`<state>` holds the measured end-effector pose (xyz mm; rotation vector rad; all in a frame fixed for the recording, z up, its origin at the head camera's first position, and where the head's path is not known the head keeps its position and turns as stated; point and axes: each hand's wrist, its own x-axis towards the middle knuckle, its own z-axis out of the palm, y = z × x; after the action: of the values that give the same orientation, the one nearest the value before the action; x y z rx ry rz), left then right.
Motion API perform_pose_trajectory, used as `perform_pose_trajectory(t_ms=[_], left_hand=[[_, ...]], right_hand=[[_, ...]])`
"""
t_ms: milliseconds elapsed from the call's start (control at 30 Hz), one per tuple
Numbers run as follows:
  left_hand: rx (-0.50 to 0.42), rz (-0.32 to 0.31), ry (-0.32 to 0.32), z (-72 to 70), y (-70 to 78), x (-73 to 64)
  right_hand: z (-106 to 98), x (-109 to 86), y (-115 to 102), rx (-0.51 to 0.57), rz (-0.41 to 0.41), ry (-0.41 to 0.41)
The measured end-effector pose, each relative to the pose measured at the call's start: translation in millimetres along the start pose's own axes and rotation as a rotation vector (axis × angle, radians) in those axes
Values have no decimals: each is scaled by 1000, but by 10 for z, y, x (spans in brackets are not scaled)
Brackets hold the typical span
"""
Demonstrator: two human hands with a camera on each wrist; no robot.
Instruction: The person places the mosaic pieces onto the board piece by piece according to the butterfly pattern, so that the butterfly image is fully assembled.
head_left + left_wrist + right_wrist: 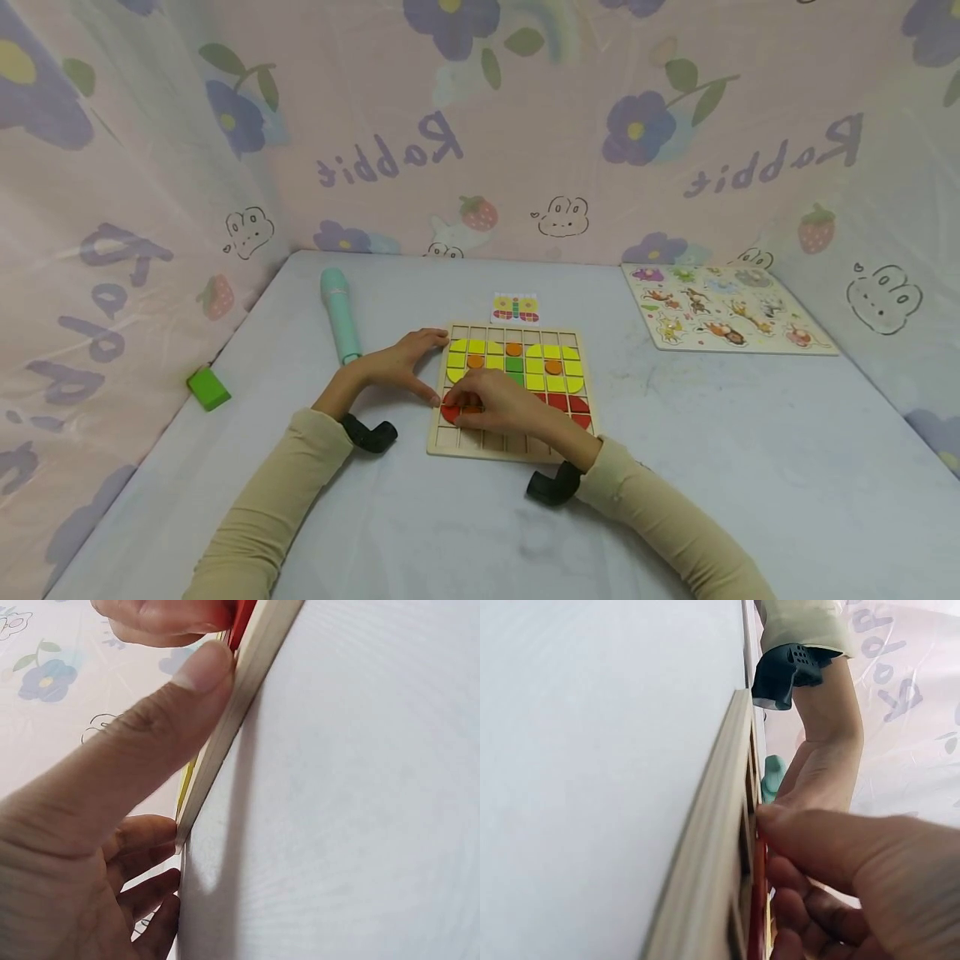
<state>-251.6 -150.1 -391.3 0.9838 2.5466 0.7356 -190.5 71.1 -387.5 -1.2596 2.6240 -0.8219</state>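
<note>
A wooden grid board (487, 448) lies flat on the table, holding yellow, orange, green and red pieces. Its left edge is touched by the thumb of my left hand (393, 364), whose other fingers reach toward the upper left corner. Over the lower left of the grid, my right hand (498, 404) has thumb and fingers curled down at a red rounded piece (450, 413), pinching it at the board's surface. That hand covers part of the red rows. Behind the board lies a small pattern card (515, 308) with a similar coloured design.
A mint-green cylindrical object (341, 317) lies left of the board. Farther left is a green block (207, 388) near the table edge. An animal puzzle board (723, 308) lies at the back right. Patterned fabric (495, 125) encloses the table's back and sides.
</note>
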Motion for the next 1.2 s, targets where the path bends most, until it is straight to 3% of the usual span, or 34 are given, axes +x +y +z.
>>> perform_pose_trajectory(t_ms=[933,1200], left_hand=[[5,22,10,-1,-22,5],[-5,-9,5,1,-8,4]], right_hand=[[7,-2,20,61,-6,30],[-68,-20,38,70,17,39]])
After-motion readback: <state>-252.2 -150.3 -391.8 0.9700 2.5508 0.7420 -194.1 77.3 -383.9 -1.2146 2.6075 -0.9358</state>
